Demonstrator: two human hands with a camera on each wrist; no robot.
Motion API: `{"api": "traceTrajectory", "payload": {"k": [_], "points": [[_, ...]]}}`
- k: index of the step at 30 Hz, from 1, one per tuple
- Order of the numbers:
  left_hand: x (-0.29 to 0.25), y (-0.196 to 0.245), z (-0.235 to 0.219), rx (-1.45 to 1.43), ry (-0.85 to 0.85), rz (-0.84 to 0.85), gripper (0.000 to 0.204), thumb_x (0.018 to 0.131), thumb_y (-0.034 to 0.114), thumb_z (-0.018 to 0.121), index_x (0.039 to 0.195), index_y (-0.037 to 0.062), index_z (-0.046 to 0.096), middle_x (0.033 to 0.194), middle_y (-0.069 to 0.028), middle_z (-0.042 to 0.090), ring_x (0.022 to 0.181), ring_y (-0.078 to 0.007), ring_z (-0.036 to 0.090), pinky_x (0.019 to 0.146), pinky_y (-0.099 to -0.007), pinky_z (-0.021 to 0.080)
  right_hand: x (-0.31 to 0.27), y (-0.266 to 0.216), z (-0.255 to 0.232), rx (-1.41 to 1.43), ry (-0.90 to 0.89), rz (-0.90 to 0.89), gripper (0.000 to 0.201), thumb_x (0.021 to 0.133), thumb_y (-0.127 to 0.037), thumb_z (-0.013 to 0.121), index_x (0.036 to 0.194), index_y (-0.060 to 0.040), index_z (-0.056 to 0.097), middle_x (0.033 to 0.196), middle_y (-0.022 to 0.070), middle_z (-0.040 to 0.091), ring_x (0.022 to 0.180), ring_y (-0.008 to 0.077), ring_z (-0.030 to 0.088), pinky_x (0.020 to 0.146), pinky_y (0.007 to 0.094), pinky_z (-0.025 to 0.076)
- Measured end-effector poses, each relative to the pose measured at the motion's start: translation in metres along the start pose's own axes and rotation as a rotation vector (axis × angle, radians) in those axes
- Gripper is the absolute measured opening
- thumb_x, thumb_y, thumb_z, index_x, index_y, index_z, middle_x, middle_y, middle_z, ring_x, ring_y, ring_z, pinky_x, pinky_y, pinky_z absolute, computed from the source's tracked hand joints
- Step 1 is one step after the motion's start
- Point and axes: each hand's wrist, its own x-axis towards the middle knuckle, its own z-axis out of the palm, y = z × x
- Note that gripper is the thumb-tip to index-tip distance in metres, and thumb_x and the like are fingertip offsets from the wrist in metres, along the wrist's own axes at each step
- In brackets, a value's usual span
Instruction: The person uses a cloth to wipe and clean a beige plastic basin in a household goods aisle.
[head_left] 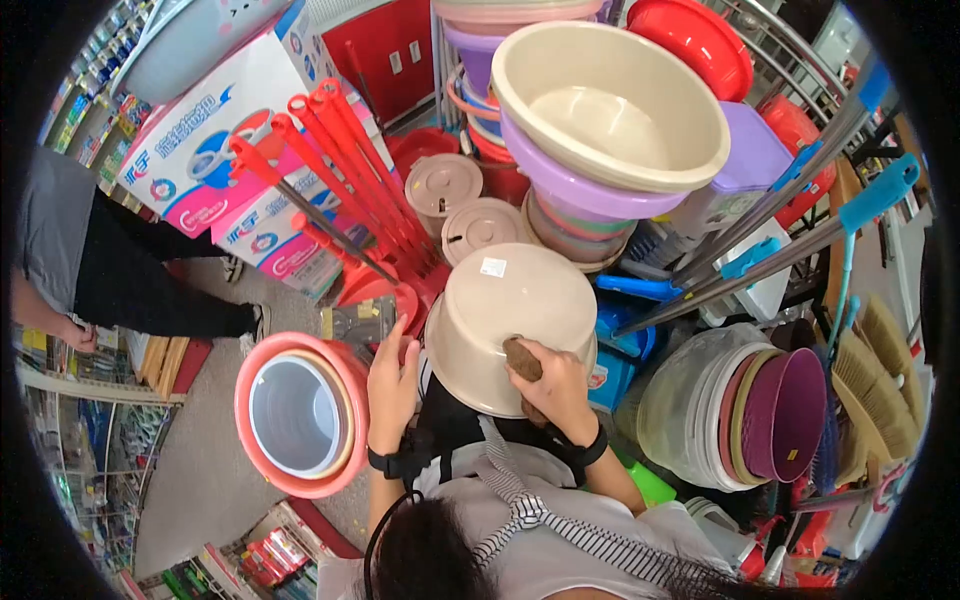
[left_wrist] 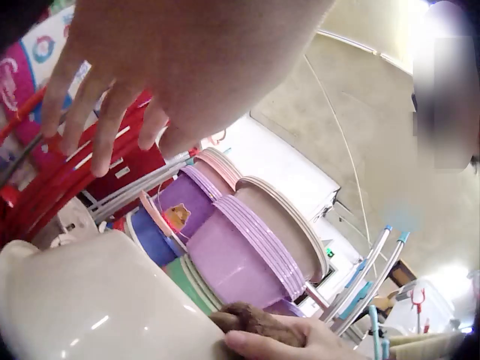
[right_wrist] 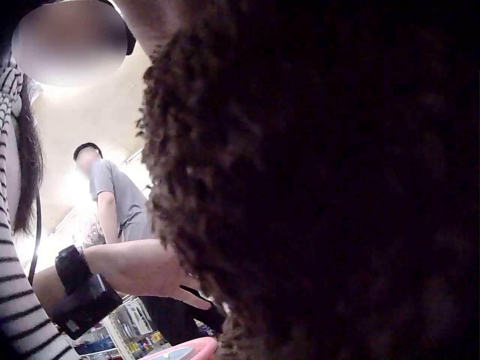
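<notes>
A beige plastic basin (head_left: 515, 295) sits bottom up in front of the person, with a small white sticker on its base. My right hand (head_left: 558, 388) grips a bunched brown cloth (head_left: 522, 360) against the basin's near right side. Fuzzy, dark pile of the same cloth (right_wrist: 285, 187) fills most of the right wrist view. To the left of the basin, my left hand (head_left: 393, 385) is held up with fingers extended and nothing in it. In the left wrist view this hand (left_wrist: 180, 67) hangs above the glossy basin wall (left_wrist: 90, 300).
Nested basins (head_left: 610, 110) are stacked behind, near lidded buckets (head_left: 483, 228). Red-handled tools (head_left: 345, 150) lean at the left before printed boxes (head_left: 205, 120). A pink basin (head_left: 250, 450) holds smaller ones. Purple bins (head_left: 790, 415) and brooms (head_left: 880, 380) stand right. Another person (head_left: 110, 240) stands left.
</notes>
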Motion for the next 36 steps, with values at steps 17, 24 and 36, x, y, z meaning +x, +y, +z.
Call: {"api": "traceTrajectory", "payload": {"k": [17, 24, 36], "points": [[0.049, 0.225, -0.117, -0.496, 0.117, 1.545, 0.056, 0.09, 0.026, 0.064, 0.138, 0.008, 0.041, 0.067, 0.0005, 0.043, 0.054, -0.0119, 0.039, 0.053, -0.0245, 0.035, -0.01, -0.007, -0.004, 0.057, -0.092, -0.023, 0.038, 0.075, -0.027, 0.075, 0.109, -0.009, 0.07, 0.087, 0.0166, 0.072, 0.076, 0.0346, 0.068, 0.074, 0.0415, 0.052], [0.065, 0.23, -0.131, -0.565, -0.007, 1.629, 0.056, 0.091, 0.024, 0.064, 0.139, 0.0087, 0.04, 0.067, 0.0007, 0.044, 0.054, -0.0112, 0.039, 0.053, -0.024, 0.035, -0.008, -0.015, 0.016, 0.014, -0.015, -0.024, 0.034, 0.073, -0.022, 0.076, 0.103, -0.0067, 0.07, 0.087, 0.0166, 0.072, 0.074, 0.0351, 0.068, 0.071, 0.0404, 0.053], [0.07, 0.232, -0.141, -0.635, -0.027, 1.66, 0.058, 0.091, 0.021, 0.064, 0.142, 0.0099, 0.039, 0.068, 0.0012, 0.045, 0.054, -0.0101, 0.04, 0.053, -0.0232, 0.035, 0.0, -0.015, 0.017, 0.002, -0.042, 0.016, 0.033, 0.075, -0.022, 0.076, 0.105, -0.0087, 0.071, 0.086, 0.0163, 0.071, 0.075, 0.0358, 0.068, 0.072, 0.0413, 0.053]]}}
